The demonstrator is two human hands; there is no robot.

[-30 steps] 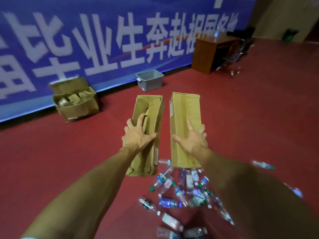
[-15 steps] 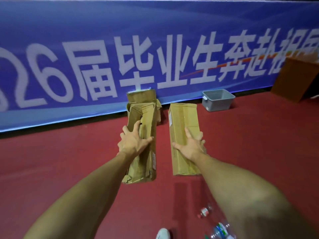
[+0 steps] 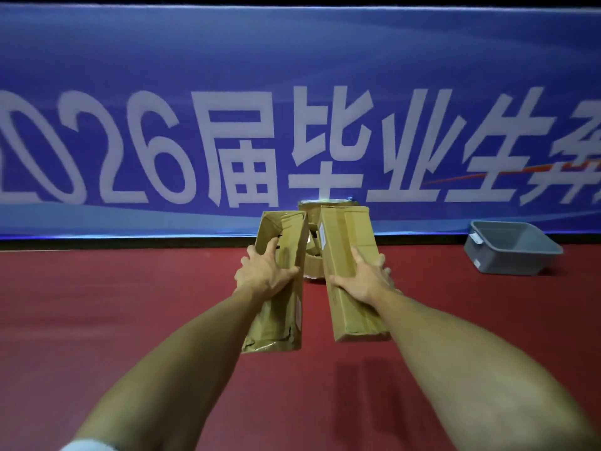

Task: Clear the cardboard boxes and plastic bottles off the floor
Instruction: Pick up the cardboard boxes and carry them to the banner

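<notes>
I hold two long brown cardboard boxes out in front of me above the red floor. My left hand (image 3: 264,274) grips the crumpled, open-ended box (image 3: 286,242) on the left. My right hand (image 3: 366,277) grips the flatter taped box (image 3: 347,242) on the right. Between and behind them, a larger open cardboard box (image 3: 312,265) stands on the floor against the banner, mostly hidden by the two I carry. No plastic bottles are in view.
A blue banner (image 3: 292,109) with white lettering runs along the whole back wall. A grey plastic tub (image 3: 510,255) sits on the red floor (image 3: 113,304) at the right, near the banner.
I have turned left and moved closer to the banner with both boxes in my hands. The bottles, desk and chairs have left the view. The open box now lies straight ahead.
</notes>
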